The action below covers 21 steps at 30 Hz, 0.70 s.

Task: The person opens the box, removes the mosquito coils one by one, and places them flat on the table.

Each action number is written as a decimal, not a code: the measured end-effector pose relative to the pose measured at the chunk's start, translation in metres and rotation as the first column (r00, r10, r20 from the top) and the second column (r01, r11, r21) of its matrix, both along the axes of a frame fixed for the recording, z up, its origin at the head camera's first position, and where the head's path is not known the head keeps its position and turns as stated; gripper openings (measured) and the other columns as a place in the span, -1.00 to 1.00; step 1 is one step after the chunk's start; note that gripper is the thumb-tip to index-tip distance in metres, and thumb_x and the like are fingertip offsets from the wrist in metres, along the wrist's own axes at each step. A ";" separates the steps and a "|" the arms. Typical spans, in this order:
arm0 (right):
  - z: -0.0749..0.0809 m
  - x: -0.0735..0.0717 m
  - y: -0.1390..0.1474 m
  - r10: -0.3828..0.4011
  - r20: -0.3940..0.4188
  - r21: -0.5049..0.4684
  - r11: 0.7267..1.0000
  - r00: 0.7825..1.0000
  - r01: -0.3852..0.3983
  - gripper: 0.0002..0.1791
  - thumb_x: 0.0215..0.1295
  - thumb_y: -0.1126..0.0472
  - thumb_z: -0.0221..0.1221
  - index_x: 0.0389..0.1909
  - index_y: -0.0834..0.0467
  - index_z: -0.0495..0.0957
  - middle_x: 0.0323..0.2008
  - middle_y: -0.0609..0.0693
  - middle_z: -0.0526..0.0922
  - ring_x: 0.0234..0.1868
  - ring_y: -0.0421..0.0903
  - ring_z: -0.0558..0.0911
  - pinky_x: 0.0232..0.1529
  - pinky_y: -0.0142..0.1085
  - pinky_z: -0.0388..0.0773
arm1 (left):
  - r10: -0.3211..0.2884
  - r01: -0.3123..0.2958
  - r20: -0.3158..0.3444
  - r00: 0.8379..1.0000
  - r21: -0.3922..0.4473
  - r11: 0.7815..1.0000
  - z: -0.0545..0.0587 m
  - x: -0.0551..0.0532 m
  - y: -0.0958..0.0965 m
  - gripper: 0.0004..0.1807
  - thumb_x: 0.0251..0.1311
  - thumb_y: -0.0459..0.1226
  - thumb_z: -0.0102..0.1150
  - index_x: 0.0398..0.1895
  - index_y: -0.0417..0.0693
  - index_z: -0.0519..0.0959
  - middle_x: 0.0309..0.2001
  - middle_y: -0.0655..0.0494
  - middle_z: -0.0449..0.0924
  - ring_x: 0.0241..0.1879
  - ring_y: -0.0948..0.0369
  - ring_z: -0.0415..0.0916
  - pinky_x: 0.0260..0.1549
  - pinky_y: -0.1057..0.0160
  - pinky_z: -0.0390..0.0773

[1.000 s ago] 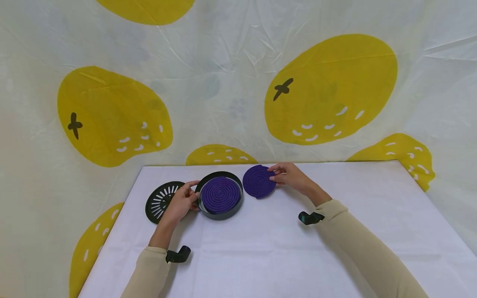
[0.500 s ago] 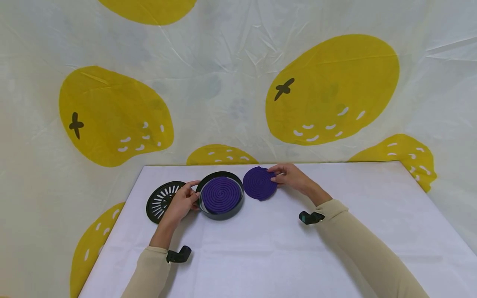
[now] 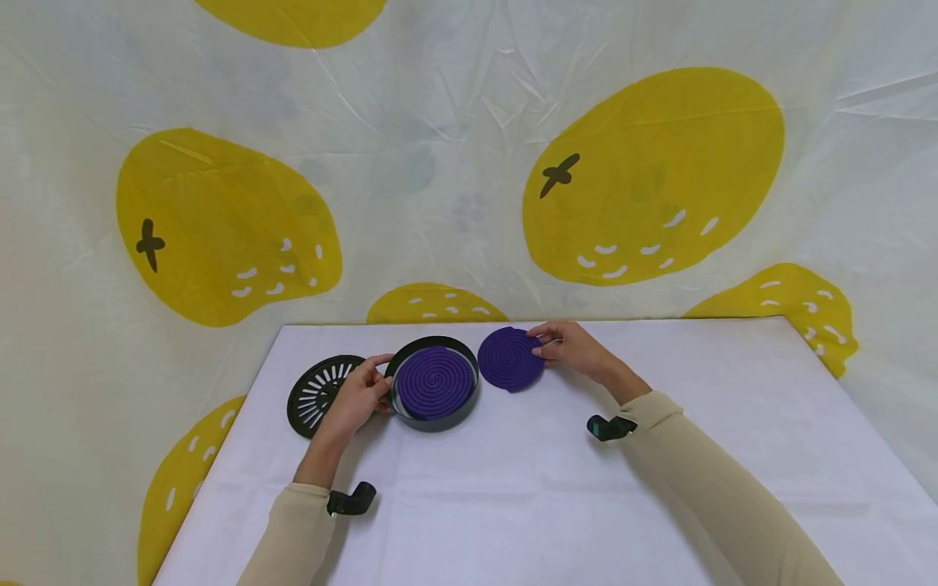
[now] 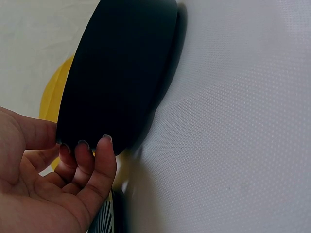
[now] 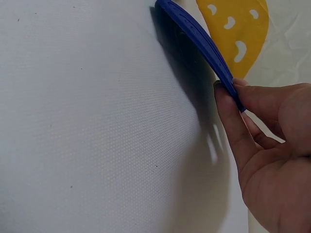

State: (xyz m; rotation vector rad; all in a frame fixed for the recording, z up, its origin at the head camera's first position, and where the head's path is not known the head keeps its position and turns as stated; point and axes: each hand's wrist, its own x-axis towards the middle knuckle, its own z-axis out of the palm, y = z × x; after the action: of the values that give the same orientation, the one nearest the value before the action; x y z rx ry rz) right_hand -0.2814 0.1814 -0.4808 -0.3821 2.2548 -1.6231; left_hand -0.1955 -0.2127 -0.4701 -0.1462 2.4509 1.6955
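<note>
A round black tin [image 3: 432,425] stands near the back of the table with a purple spiral mosquito coil [image 3: 434,382] lying inside it. My left hand [image 3: 355,399] grips the tin's left edge. In the left wrist view, curled fingers press the tin's dark outer wall [image 4: 116,73]. Just right of the tin, my right hand [image 3: 567,348] pinches a second purple mosquito coil [image 3: 509,360] by its right edge, between thumb and fingers. In the right wrist view this coil [image 5: 199,39] is seen edge-on, raised off the table at a tilt with its shadow below.
Partly behind my left hand lies a round black slotted lid [image 3: 311,399]. A white cloth covers the table [image 3: 498,488]. Right behind its back edge hangs a pale curtain [image 3: 440,163] printed with yellow fruit.
The coil in my right hand has dipped a little, then risen slightly. My left hand has kept its grip on the tin, which stays in place.
</note>
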 end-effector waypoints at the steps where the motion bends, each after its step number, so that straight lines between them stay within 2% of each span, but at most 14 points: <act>1: 0.000 0.000 0.000 -0.002 0.003 -0.004 1.000 1.000 0.002 -0.54 0.30 0.47 0.25 0.22 0.45 0.49 -0.08 0.31 0.54 -0.24 -0.15 0.61 -0.18 -0.30 0.74 | -0.001 0.001 0.000 1.000 -0.002 1.000 0.001 0.000 0.000 -0.50 0.45 -0.39 0.05 0.43 -0.06 0.39 -0.34 0.07 0.36 -0.46 0.16 0.50 -0.41 0.20 0.70; 7: 0.000 0.002 0.000 0.003 0.030 -0.030 1.000 1.000 -0.002 -0.52 0.32 0.49 0.22 0.25 0.48 0.44 -0.07 0.37 0.55 -0.22 -0.10 0.62 -0.09 -0.20 0.74 | -0.001 0.001 -0.003 1.000 -0.001 1.000 0.002 0.001 0.000 -0.50 0.44 -0.40 0.05 0.42 -0.06 0.40 -0.35 0.07 0.36 -0.47 0.16 0.50 -0.42 0.17 0.71; 13: 0.003 0.004 0.001 0.008 0.028 -0.031 1.000 1.000 -0.008 -0.50 0.30 0.50 0.24 0.25 0.49 0.43 -0.08 0.36 0.54 -0.20 -0.08 0.62 -0.08 -0.23 0.74 | -0.002 0.002 0.006 1.000 0.000 1.000 0.003 -0.001 0.000 -0.50 0.45 -0.40 0.05 0.42 -0.07 0.40 -0.34 0.07 0.35 -0.46 0.15 0.49 -0.41 0.16 0.72; 16: 0.004 0.004 0.002 0.017 -0.017 0.006 1.000 1.000 -0.017 -0.49 0.26 0.49 0.27 0.23 0.48 0.46 -0.08 0.38 0.57 -0.18 -0.03 0.62 -0.11 -0.31 0.72 | -0.008 0.008 0.007 1.000 0.002 1.000 0.002 -0.001 0.000 -0.50 0.45 -0.41 0.04 0.43 -0.08 0.39 -0.34 0.07 0.34 -0.46 0.16 0.48 -0.41 0.17 0.72; 21: 0.008 0.004 0.003 0.048 -0.111 0.136 0.990 0.993 -0.032 -0.50 0.23 0.42 0.33 0.19 0.46 0.52 -0.05 0.36 0.64 -0.12 0.06 0.64 -0.17 -0.41 0.64 | -0.005 0.005 0.009 1.000 0.009 1.000 0.002 0.000 0.000 -0.50 0.44 -0.41 0.05 0.43 -0.07 0.39 -0.34 0.06 0.35 -0.47 0.17 0.49 -0.42 0.18 0.71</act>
State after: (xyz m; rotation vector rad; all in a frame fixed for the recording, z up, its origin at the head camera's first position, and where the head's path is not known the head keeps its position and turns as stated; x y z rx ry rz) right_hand -0.2778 0.1849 -0.4731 -0.4932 2.4081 -1.4536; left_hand -0.1958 -0.2131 -0.4682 -0.1464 2.4347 1.6996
